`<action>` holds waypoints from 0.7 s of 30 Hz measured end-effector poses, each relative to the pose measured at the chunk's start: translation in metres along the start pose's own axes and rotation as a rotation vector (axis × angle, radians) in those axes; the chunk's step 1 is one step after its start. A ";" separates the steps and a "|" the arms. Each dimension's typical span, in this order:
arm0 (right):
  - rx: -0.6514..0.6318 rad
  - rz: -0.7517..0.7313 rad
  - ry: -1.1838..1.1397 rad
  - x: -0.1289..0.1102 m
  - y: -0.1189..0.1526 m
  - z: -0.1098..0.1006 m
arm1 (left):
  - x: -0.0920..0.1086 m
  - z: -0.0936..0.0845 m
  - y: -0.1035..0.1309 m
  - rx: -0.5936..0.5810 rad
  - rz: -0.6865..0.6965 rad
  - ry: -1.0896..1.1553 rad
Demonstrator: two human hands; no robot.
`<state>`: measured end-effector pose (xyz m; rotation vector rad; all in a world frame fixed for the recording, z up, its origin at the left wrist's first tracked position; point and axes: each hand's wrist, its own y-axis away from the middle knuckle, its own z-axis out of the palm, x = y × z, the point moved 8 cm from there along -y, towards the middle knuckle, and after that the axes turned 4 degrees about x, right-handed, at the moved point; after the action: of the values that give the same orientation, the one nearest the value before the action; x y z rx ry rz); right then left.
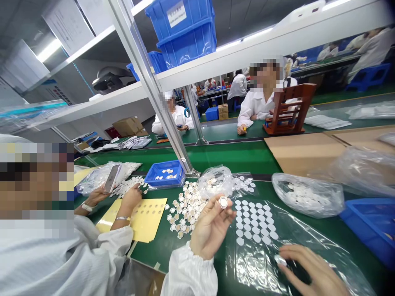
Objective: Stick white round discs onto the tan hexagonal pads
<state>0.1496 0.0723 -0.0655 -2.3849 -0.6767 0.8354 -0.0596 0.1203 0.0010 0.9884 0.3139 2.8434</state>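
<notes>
My left hand (211, 228) is raised over the green table, pinching a small round white piece (223, 202) with a darker ring near its edge. Lower right, my right hand (311, 265) has thumb and forefinger closed on a pale round disc (280, 260), partly hidden by the fingers. Between the hands, rows of white round discs (255, 222) lie on a clear plastic sheet (256, 267). Left of my left hand spreads a loose pile of small round white and tan pieces (187, 207). Behind it sits a clear plastic bag (217, 181) with similar pieces inside.
A co-worker (61, 246) sits close on my left, one hand by yellow sheets (149, 222), the other holding a phone (112, 179). A blue tray (165, 176) stands behind the pile. A metal post (154, 86) rises mid-table. At right are a filled bag (308, 195) and blue bin (370, 226).
</notes>
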 end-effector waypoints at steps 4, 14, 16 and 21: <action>-0.105 0.012 0.087 0.001 0.009 0.022 | -0.005 0.001 0.014 -0.023 0.005 -0.080; 0.147 -0.067 -0.256 -0.080 -0.081 -0.083 | -0.052 0.032 0.036 -0.079 -0.123 -0.250; 0.150 -0.093 -0.276 -0.089 -0.088 -0.089 | -0.057 0.035 0.039 -0.084 -0.139 -0.268; 0.143 -0.077 -0.300 -0.088 -0.088 -0.089 | -0.056 0.040 0.045 -0.102 -0.134 -0.324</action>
<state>0.1247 0.0569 0.0849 -2.1136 -0.7907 1.1808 0.0072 0.0733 0.0080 1.3253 0.1910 2.4996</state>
